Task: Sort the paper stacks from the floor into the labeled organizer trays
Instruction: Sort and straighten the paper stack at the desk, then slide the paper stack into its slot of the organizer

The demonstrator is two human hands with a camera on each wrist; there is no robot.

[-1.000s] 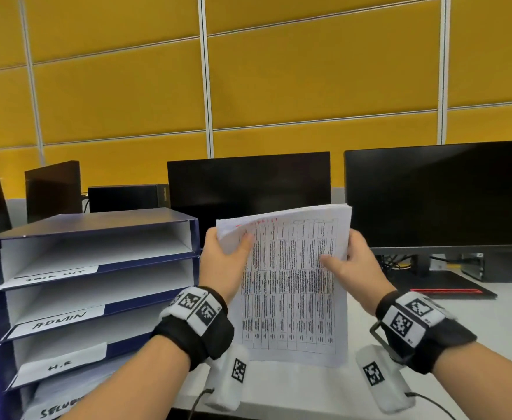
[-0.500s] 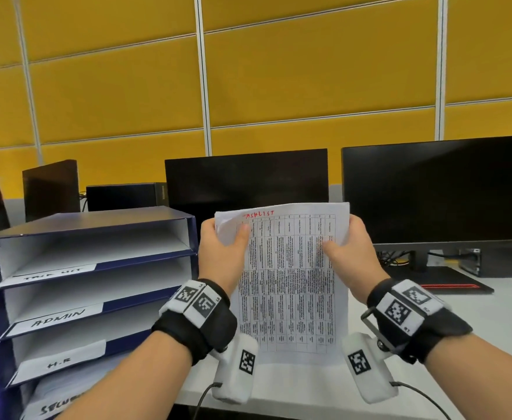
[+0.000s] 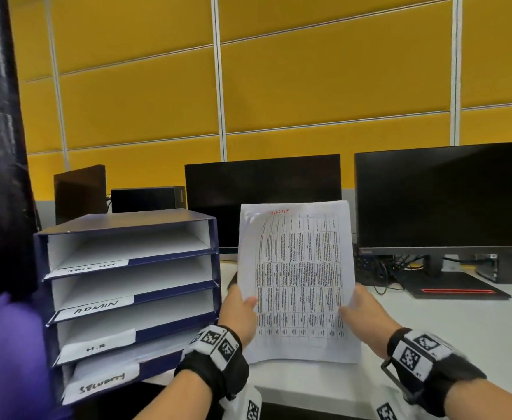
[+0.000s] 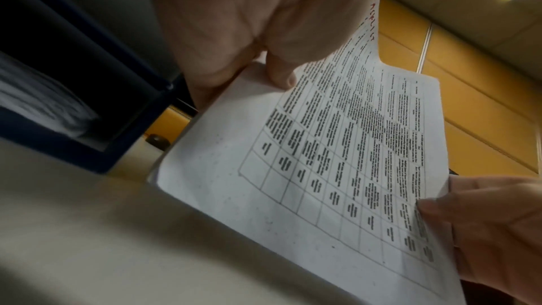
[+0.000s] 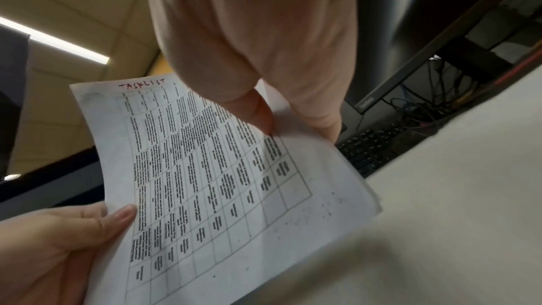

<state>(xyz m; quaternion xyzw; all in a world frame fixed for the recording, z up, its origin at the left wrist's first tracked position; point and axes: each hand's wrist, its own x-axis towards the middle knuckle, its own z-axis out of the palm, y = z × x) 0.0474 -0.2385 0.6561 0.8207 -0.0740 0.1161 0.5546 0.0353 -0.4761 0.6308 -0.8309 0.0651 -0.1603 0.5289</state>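
A thin stack of printed table sheets with a red "TASKLIST" heading stands upright, its bottom edge on the white desk. My left hand pinches its left edge, thumb on the front. At the right edge my right hand pinches it the same way. The paper stack and the left thumb show in the left wrist view; the paper stack shows in the right wrist view. Left of the papers stands a blue organizer with trays labelled "TASK LIST", "ADMIN", "H.R" and a lower one holding sheets.
Two dark monitors stand behind the papers, with cables and a black stand base on the desk at right. A keyboard lies behind the sheets. A dark chair back and purple cloth fill the left edge.
Both hands slid down the sides of the stack from near its top to its lower half. The stack now stands straighter, with its bottom edge on the desk.
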